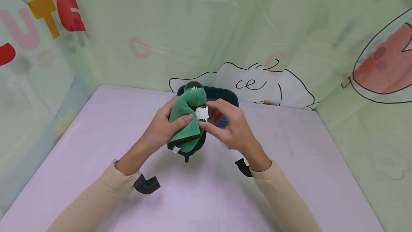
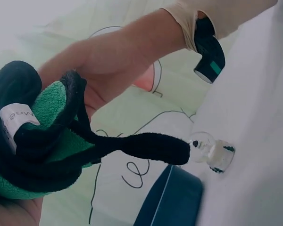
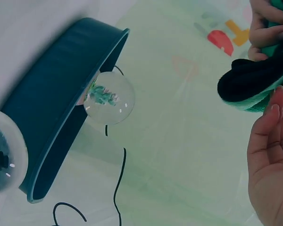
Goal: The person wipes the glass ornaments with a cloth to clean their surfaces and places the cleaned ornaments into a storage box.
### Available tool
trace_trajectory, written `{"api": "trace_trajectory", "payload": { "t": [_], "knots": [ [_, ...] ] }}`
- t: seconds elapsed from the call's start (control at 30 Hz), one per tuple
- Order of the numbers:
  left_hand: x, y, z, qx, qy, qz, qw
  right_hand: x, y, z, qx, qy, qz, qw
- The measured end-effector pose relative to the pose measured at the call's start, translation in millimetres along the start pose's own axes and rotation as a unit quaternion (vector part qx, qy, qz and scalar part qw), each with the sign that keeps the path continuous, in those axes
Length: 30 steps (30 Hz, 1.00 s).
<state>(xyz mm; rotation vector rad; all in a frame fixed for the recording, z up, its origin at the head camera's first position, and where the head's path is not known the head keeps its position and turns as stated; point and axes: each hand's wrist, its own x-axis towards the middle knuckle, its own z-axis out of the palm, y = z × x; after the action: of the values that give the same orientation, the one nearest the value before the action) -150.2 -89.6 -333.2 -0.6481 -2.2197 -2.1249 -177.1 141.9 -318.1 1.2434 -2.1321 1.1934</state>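
My left hand (image 1: 159,126) grips a folded green cloth (image 1: 185,117) with black edging, thumb on top. A white tag (image 2: 16,120) and a black strap (image 2: 153,148) show on it in the left wrist view. My right hand (image 1: 230,122) pinches a small snow globe by its white base (image 1: 202,113) with dark green trim, held against the cloth. Its clear dome is mostly hidden by the cloth; a sliver of it shows beside the right fingertips (image 3: 276,101) in the right wrist view.
Behind the hands stands a dark teal bin (image 1: 225,94). A snow globe with a small tree (image 3: 108,99) sits in it. Another snow globe, with a snowman (image 3: 2,153), is beside the bin on the pale table (image 1: 206,196). A patterned sheet hangs behind.
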Motion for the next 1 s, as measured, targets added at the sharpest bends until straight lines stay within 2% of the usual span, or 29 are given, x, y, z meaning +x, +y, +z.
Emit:
{"api": "trace_trajectory", "payload": {
  "t": [0.17, 0.27, 0.33, 0.43, 0.53, 0.6, 0.77, 0.87, 1.0],
  "knots": [
    [-2.5, -0.7, 1.6, 0.037, 0.000, 0.040, 0.9985, -0.1, -5.1, -1.8, 0.018, -0.001, 0.065, 0.9977],
    [-3.3, -1.5, 2.2, 0.064, -0.001, 0.081, 0.9946, -0.2, -9.9, -4.6, 0.043, -0.014, 0.122, 0.9915],
    [-2.9, -2.3, 2.7, 0.091, -0.003, 0.119, 0.9888, -0.1, -12.6, -7.0, 0.073, -0.026, 0.163, 0.9836],
    [-2.4, -1.9, 4.0, 0.130, -0.013, 0.175, 0.9758, 0.0, -14.1, -10.5, 0.126, -0.037, 0.221, 0.9664],
    [-2.0, -1.9, 5.3, 0.148, -0.023, 0.203, 0.9676, 0.1, -15.2, -13.0, 0.166, -0.039, 0.253, 0.9523],
    [-2.2, -2.0, 6.0, 0.146, -0.024, 0.201, 0.9683, -0.3, -14.7, -13.3, 0.174, -0.043, 0.256, 0.9499],
    [-2.6, -1.7, 5.8, 0.106, -0.018, 0.158, 0.9817, -1.5, -15.7, -11.7, 0.175, -0.057, 0.223, 0.9574],
    [-2.8, -0.9, 4.4, 0.080, -0.011, 0.134, 0.9877, -1.7, -18.7, -9.9, 0.158, -0.055, 0.191, 0.9674],
    [-3.0, -0.9, 1.7, 0.051, -0.005, 0.105, 0.9931, -0.8, -22.8, -6.6, 0.107, -0.043, 0.131, 0.9847]
  ]
}}
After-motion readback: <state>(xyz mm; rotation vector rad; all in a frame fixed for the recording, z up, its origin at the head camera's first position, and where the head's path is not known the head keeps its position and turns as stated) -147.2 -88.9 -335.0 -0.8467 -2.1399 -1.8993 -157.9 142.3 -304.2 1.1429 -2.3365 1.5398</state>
